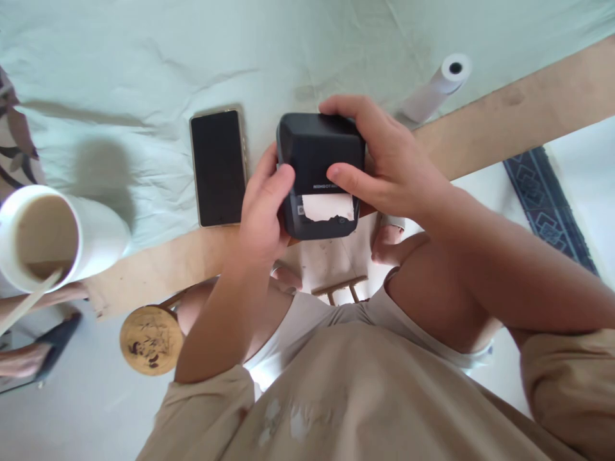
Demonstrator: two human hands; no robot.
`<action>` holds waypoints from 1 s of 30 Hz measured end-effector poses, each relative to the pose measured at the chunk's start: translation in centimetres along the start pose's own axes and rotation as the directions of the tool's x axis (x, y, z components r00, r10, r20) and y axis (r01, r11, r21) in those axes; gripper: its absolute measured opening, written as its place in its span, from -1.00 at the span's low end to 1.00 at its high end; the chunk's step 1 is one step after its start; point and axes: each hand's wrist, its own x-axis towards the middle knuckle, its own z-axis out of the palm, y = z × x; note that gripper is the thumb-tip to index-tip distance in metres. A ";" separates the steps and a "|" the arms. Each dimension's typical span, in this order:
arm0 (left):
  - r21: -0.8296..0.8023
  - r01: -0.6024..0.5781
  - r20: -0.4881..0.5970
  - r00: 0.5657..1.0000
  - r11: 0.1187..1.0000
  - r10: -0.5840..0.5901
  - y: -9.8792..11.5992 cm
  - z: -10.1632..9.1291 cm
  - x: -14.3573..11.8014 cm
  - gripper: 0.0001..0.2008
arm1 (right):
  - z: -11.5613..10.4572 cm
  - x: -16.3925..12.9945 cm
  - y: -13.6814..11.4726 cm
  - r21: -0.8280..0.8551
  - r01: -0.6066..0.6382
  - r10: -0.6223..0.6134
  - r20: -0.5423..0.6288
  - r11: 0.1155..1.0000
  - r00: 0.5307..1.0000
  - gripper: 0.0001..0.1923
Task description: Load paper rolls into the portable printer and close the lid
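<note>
A black label printer (317,150) with a line of pale lettering is held between my two hands above the table's near edge. White paper (331,207) with a torn, ragged edge sticks out of its front. My left hand (264,208) grips the printer's left side, thumb against the casing. My right hand (384,160) is closed round the right side, its thumb on the top face and its fingers at the far corner. The undersides of both grips are hidden. Left of the printer lies a smartphone (219,168) with a dark screen.
A white roll of paper (435,89) stands upright at the right. At the left, a white cup (98,230) holds a brownish drink and a stick. A pale green cloth (144,57) covers the table, leaving a wooden edge (523,102). A round wooden stool (151,339) stands below.
</note>
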 end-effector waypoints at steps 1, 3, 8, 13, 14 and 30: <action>-0.030 -0.026 0.030 0.999 0.999 0.027 0.0 0.0 0.1 -0.72 | -0.1 -0.1 0.0 -0.046 0.025 -0.027 -0.031 0.999 0.999 -0.49; -0.067 -0.057 0.068 0.996 0.996 0.062 0.0 0.0 0.2 -0.68 | -0.1 -0.2 0.0 -0.115 0.060 -0.068 -0.062 0.991 0.996 -0.49; -0.039 -0.017 -0.013 1.000 0.999 0.016 0.4 0.4 0.3 -0.70 | 0.2 -0.4 0.5 -0.081 0.136 -0.139 -0.032 0.987 0.990 -0.47; -0.120 0.051 -0.131 0.989 0.991 -0.067 0.6 0.8 0.2 -0.72 | 0.3 -0.4 0.6 -0.025 0.193 -0.193 0.003 0.981 0.981 -0.36; -0.132 0.050 -0.137 0.988 0.990 -0.069 0.6 0.8 0.1 -0.70 | 0.3 -0.4 0.5 -0.038 0.190 -0.189 0.010 0.981 0.982 -0.34; -0.137 0.088 -0.034 0.995 0.987 -0.093 0.8 0.5 -0.1 -0.77 | -1.0 -0.5 -2.0 -0.049 0.088 -0.101 -0.451 0.995 0.887 -0.89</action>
